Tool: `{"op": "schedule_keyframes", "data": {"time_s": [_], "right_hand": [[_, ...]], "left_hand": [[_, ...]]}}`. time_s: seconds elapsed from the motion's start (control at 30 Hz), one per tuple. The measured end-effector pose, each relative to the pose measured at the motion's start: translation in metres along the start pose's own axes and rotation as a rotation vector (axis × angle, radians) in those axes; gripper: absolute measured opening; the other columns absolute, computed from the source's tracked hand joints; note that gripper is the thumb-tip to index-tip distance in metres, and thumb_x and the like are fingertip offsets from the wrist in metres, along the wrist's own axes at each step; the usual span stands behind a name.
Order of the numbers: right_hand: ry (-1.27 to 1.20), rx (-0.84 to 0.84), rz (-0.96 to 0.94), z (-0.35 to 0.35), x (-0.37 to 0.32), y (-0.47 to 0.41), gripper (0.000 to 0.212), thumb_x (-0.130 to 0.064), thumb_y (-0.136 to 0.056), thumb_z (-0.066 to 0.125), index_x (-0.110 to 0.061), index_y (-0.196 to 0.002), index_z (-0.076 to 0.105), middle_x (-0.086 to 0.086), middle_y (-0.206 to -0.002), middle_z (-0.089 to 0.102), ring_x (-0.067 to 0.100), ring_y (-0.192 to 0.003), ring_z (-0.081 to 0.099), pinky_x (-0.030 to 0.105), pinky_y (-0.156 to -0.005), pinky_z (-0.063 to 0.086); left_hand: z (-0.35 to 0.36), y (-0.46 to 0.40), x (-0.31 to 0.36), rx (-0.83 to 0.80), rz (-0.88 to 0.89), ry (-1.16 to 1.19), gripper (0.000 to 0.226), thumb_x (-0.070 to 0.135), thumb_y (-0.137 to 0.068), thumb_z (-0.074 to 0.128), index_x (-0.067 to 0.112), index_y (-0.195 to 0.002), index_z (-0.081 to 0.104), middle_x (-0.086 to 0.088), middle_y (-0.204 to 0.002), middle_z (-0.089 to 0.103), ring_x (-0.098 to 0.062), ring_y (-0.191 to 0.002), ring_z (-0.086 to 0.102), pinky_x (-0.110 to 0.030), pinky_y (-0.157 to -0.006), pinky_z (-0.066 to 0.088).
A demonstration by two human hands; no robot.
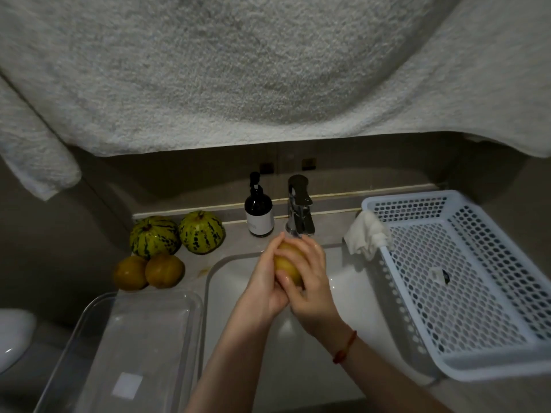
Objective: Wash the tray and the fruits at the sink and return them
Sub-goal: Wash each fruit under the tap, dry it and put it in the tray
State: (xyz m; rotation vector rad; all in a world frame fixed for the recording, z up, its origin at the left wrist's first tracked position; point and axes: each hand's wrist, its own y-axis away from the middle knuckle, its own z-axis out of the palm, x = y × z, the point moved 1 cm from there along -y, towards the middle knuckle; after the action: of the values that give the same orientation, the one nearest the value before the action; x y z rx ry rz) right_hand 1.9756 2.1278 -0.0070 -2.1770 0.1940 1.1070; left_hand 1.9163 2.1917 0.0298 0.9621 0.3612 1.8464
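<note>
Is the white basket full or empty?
Nearly empty. The white basket holds only a small tag; a crumpled cloth hangs over its rim.

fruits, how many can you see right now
5: two striped melons at the back of the counter left of the sink, two orange fruits in front of them, one yellow fruit held in both hands over the basin.

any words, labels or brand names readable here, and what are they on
No text can be read in this picture.
Dark pump bottle: its white label has faint print, too blurred to read.
Clear tray: a pale square sticker on its bottom, blank or too blurred to tell.
White basket: a small tag lies in it, too small to read.
Faucet, fruits: no markings visible.
</note>
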Motion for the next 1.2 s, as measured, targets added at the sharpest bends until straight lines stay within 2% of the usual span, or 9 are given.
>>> {"op": "schedule_keyframes", "data": {"time_s": [0.1,0.23,0.3,0.43,0.6,0.7,0.9,1.03,1.2], "right_hand": [[-0.155,-0.060,0.065,-0.004,0.004,0.002,0.036,-0.023,-0.095,0.047,-0.032,-0.130,0.044,-0.008,-0.140,0.043,0.008,-0.133,0.035,0.017,-0.109,0.029],[-0.842,0.285,1.124,0.005,0.008,-0.020,0.035,-0.043,-0.092,0.050,-0.021,-0.118,0.059,0.012,-0.119,0.060,0.025,-0.109,0.058,0.041,-0.093,0.050],[-1.062,0.204,1.320,0.001,0.007,-0.028,0.043,-0.042,-0.084,0.058,-0.014,-0.116,0.060,0.015,-0.112,0.062,0.030,-0.104,0.060,0.041,-0.082,0.052],[-0.485,0.219,0.806,-0.006,0.003,-0.023,0.022,-0.041,-0.089,0.058,-0.026,-0.104,0.060,0.004,-0.107,0.063,0.014,-0.098,0.061,0.022,-0.073,0.051],[-0.075,0.107,0.072,-0.008,0.008,-0.006,0.035,-0.025,-0.099,0.031,-0.016,-0.124,0.055,0.001,-0.126,0.055,0.002,-0.118,0.050,0.015,-0.099,0.039],[-0.065,-0.008,0.141,-0.008,0.012,-0.006,0.030,-0.017,-0.099,0.038,-0.023,-0.125,0.053,-0.002,-0.132,0.052,0.007,-0.123,0.047,0.015,-0.101,0.038],[-1.234,0.163,1.255,-0.002,0.008,-0.016,0.039,-0.043,-0.090,0.054,-0.014,-0.116,0.056,0.008,-0.106,0.058,0.021,-0.104,0.059,0.032,-0.079,0.055],[-0.293,0.093,0.844,-0.013,0.010,-0.011,0.034,-0.044,-0.094,0.047,-0.019,-0.115,0.055,0.006,-0.109,0.059,0.017,-0.097,0.061,0.018,-0.062,0.053],[0.079,-0.154,0.163,-0.015,0.021,0.004,0.046,-0.036,-0.093,0.040,-0.035,-0.138,0.031,-0.012,-0.143,0.030,0.003,-0.127,0.030,0.015,-0.104,0.026]], "left_hand": [[0.000,-0.006,-0.003,0.123,0.301,-0.213,0.016,0.030,-0.087,0.061,0.016,-0.097,0.061,-0.009,-0.101,0.064,-0.028,-0.097,0.062,-0.039,-0.072,0.053],[0.000,-0.004,-0.023,0.014,0.733,-0.612,0.007,0.025,-0.089,0.060,0.030,-0.092,0.056,0.011,-0.093,0.061,-0.008,-0.088,0.061,-0.018,-0.064,0.050],[-0.003,-0.006,-0.024,-0.016,0.730,-0.610,0.007,0.026,-0.090,0.059,0.031,-0.093,0.055,0.005,-0.100,0.059,-0.014,-0.093,0.060,-0.022,-0.068,0.050],[-0.001,-0.013,-0.017,0.052,0.696,-0.787,0.013,0.040,-0.097,0.040,0.030,-0.101,0.049,-0.006,-0.113,0.051,-0.024,-0.107,0.052,-0.041,-0.089,0.049],[0.011,-0.012,-0.010,0.074,0.222,-0.284,0.043,0.051,-0.078,0.063,0.020,-0.107,0.058,-0.009,-0.106,0.062,-0.027,-0.101,0.060,-0.040,-0.075,0.053],[0.005,-0.018,-0.013,0.201,0.135,-0.209,0.033,0.047,-0.090,0.051,0.017,-0.100,0.059,-0.011,-0.103,0.062,-0.027,-0.096,0.059,-0.042,-0.074,0.052],[-0.010,-0.027,-0.030,0.099,0.932,-0.968,0.019,0.026,-0.100,0.039,0.023,-0.094,0.056,0.000,-0.092,0.058,-0.008,-0.080,0.058,-0.022,-0.067,0.050],[-0.006,-0.030,-0.030,0.061,0.753,-0.772,0.021,0.023,-0.101,0.037,0.017,-0.096,0.056,-0.005,-0.099,0.058,-0.013,-0.086,0.060,-0.025,-0.067,0.051],[0.003,-0.022,-0.019,0.033,-0.017,-0.033,0.046,0.045,-0.085,0.061,0.010,-0.115,0.059,-0.014,-0.117,0.061,-0.027,-0.108,0.060,-0.036,-0.081,0.053]]}}
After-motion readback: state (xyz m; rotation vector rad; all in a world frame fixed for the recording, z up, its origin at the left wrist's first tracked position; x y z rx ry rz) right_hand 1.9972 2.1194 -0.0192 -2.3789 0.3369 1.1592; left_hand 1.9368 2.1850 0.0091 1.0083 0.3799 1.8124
